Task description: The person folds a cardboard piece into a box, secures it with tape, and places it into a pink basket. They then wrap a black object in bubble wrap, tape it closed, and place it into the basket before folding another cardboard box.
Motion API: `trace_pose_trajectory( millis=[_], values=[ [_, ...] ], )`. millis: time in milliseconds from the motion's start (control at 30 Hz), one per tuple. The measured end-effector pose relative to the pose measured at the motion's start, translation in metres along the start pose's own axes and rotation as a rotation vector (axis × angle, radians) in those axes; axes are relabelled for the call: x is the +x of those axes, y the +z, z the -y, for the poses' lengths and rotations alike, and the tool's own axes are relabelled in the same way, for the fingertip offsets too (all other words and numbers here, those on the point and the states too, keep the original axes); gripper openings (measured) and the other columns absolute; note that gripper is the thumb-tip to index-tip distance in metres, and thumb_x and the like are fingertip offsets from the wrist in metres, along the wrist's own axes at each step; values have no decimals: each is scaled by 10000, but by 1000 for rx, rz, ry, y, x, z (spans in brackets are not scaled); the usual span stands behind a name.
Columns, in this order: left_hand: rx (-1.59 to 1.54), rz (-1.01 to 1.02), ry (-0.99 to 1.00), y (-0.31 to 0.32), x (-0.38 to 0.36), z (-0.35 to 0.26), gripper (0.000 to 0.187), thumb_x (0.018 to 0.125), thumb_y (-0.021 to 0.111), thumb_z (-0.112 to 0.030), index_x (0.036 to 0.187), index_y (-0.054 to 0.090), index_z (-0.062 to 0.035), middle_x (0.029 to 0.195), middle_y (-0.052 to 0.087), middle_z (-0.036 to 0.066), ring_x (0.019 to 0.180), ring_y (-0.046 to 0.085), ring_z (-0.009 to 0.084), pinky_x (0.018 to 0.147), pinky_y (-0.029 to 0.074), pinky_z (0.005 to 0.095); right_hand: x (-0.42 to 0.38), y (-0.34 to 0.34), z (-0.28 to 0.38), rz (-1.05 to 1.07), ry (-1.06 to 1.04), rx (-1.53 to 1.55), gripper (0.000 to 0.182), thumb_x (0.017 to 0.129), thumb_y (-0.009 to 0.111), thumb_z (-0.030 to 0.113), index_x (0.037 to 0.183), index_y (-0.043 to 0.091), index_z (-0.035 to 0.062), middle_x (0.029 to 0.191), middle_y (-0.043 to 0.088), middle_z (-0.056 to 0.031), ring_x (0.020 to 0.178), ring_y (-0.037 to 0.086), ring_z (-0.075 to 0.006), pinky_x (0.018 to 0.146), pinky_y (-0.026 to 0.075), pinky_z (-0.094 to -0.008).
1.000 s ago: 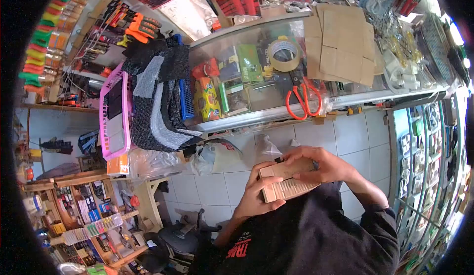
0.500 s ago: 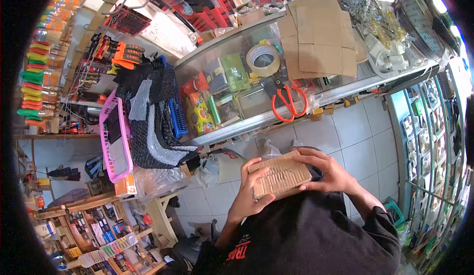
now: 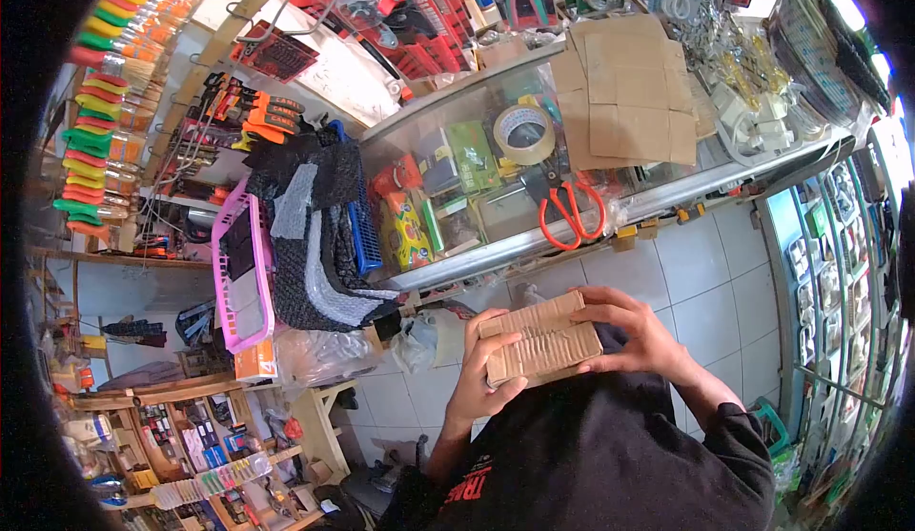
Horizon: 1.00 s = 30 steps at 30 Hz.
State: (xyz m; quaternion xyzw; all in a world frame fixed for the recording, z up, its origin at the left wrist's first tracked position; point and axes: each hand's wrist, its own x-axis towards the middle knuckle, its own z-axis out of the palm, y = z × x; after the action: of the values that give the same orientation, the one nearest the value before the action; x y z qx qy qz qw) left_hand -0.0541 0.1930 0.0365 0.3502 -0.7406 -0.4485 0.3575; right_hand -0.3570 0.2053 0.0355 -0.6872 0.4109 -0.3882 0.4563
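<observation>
A small brown cardboard piece, folded like a box with ribbed creases (image 3: pixel 548 343), is held between both hands in front of my dark shirt. My left hand (image 3: pixel 488 364) grips its left end, thumb at the lower edge and fingers over the top. At the right end my right hand (image 3: pixel 634 333) holds it, fingers on the upper corner and thumb below. Beyond the hands, orange-handled scissors (image 3: pixel 572 218) lie at the glass counter's front edge. A roll of clear tape (image 3: pixel 524 134) and flat cardboard sheets (image 3: pixel 637 97) rest on the counter.
The glass counter (image 3: pixel 496 262) runs across the view. Left of it are a pink basket (image 3: pixel 265 316), a blue basket (image 3: pixel 365 235) and bubble wrap (image 3: pixel 319 269). Hanging paintbrushes fill the upper left, shelves of small goods (image 3: pixel 205 445) the lower left, and a glass display rack the right.
The view has shifted, so the counter and its goods appear slightly right and lower. A flap at the cardboard's upper side now stands out more from the creased part. Both hands keep their hold.
</observation>
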Motion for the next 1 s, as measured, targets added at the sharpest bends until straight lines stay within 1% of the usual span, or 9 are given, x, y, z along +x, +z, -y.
trace_pose_trajectory(
  millis=[267,400,500,567,600,700,867,967,1000],
  values=[
    [110,18,78,-35,19,3,552,763,901,-266,1271,768,-95,1451,518,245,1281,602,391,1061,509,481,27,-2,-2,38,-142,-47,594,840,895,378,1341,699,128,1524,518,-217,1376,568,-426,1111,525,-501],
    [214,12,122,-49,36,-3,540,727,922,-258,1231,797,-112,1402,557,220,1257,612,380,1050,513,470,40,-8,4,38,-145,-94,613,881,864,342,1416,646,136,1555,498,-212,1414,533,-425,1145,493,-505],
    [350,-69,171,-71,51,0,545,727,920,-287,1228,799,-113,1386,558,213,1248,607,378,1036,516,478,48,-14,7,-1,-106,-113,624,915,835,307,1464,600,129,1582,478,-206,1448,500,-418,1175,461,-507],
    [464,-287,202,-91,62,10,541,770,887,-353,1231,787,-88,1375,549,212,1263,583,382,1057,494,493,48,-25,9,-47,-84,-140,625,932,819,287,1483,576,118,1599,464,-202,1470,481,-407,1194,439,-505],
    [484,-429,218,-98,71,18,551,793,873,-346,1255,765,-66,1398,532,215,1277,569,392,1085,472,506,49,-30,10,-85,-85,-140,565,944,807,263,1445,608,93,1578,490,-202,1459,497,-396,1182,444,-492],
    [558,-645,290,-118,104,57,502,849,852,-207,1306,730,-38,1415,510,220,1297,548,406,1104,449,519,48,-39,-3,-153,-58,-146,498,958,791,235,1406,638,77,1543,525,-201,1433,524,-390,1160,455,-476],
    [620,-671,228,-111,126,125,479,896,842,-182,1339,712,-53,1409,498,206,1299,544,395,1103,441,498,49,-42,-14,-132,-27,-137,431,985,766,224,1374,662,71,1479,573,-206,1380,566,-400,1121,478,-471],
    [613,-616,198,-110,133,125,501,906,844,-206,1372,701,-92,1425,482,217,1310,531,407,1111,434,500,59,-45,-17,-124,-5,-152,418,985,767,243,1351,675,61,1432,604,-210,1365,579,-392,1116,483,-465],
    [609,-603,178,-110,133,123,508,906,844,-212,1378,697,-95,1432,477,217,1315,529,409,1118,431,503,66,-47,-15,-146,-27,-158,389,987,762,239,1317,691,46,1377,640,-206,1311,621,-376,1090,499,-459]
  ],
)
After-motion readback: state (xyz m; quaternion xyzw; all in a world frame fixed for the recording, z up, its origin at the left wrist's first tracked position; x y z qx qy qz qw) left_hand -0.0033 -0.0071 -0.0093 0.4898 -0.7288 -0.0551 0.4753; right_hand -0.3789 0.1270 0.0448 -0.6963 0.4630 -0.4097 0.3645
